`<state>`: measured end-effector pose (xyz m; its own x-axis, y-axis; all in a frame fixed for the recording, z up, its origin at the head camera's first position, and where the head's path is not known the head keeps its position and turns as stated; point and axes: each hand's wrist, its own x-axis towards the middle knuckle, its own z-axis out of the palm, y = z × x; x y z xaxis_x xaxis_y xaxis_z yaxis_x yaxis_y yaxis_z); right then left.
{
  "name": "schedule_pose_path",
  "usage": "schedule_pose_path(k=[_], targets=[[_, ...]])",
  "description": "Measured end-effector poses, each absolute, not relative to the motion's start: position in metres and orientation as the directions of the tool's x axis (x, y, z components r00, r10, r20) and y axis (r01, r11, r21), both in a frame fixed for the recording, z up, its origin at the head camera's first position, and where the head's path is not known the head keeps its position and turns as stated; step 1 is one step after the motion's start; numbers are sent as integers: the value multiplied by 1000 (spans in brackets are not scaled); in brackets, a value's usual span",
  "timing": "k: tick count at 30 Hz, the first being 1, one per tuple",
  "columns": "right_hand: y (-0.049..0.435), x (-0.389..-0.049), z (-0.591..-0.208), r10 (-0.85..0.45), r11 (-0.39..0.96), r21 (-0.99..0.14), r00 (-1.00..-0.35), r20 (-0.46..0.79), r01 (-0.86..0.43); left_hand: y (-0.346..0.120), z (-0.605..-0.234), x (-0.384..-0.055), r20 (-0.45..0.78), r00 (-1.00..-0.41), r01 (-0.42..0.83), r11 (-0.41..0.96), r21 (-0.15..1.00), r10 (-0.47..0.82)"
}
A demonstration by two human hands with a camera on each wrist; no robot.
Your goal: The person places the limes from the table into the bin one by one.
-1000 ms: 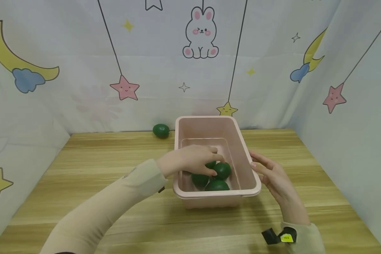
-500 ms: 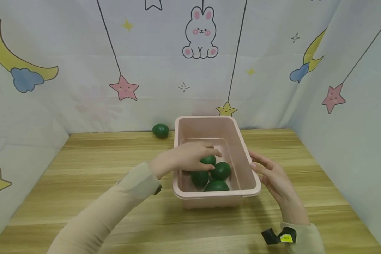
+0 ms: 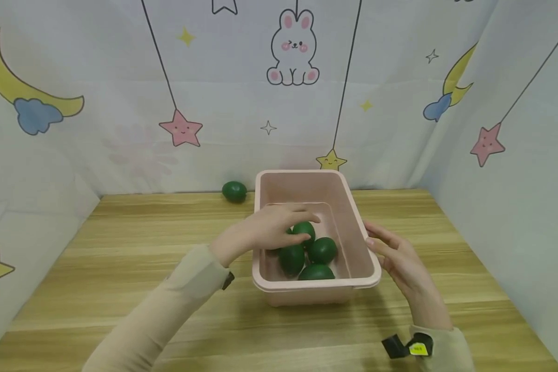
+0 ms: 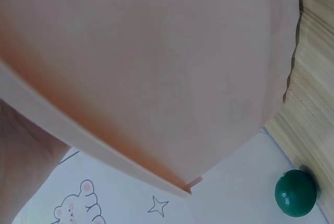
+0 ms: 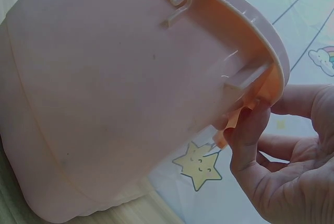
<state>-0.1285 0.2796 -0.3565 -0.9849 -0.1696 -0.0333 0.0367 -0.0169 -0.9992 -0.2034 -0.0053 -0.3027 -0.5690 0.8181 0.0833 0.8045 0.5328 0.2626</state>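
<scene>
A pink plastic bin (image 3: 313, 297) stands on the wooden table, with several dark green, egg-shaped fruits (image 3: 322, 250) lying in its near half. My left hand (image 3: 274, 227) reaches over the bin's left rim, fingers loosely extended above the fruits and holding none of them. It partly hides the leftmost fruits. My right hand (image 3: 402, 261) holds the bin's right rim; in the right wrist view its thumb and fingers pinch the rim (image 5: 279, 59) from outside. The left wrist view mostly shows the bin's outer wall (image 4: 156, 67), which hides the left fingers.
One more dark green fruit (image 3: 234, 191) lies on the table's back edge, left of the bin. A white curtain (image 3: 232, 103) with cartoon prints hangs behind and along both sides. The wooden tabletop (image 3: 144, 243) extends around the bin.
My left hand has drawn back up and left from the fruits, its fingers coming off them, so more of them show. My right hand and the bin stay where they were.
</scene>
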Motion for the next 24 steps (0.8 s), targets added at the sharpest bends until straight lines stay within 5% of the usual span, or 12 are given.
schedule_pose_path(k=[9, 24], targets=[[280, -128, -356, -174, -21, -999, -984, -30, 34, -16, -306, -199, 173, -581, 806, 533, 258, 795], [279, -127, -355, -170, -30, -999, -985, -34, 40, -38, -315, -201, 514, -527, 847, 471, 247, 677]])
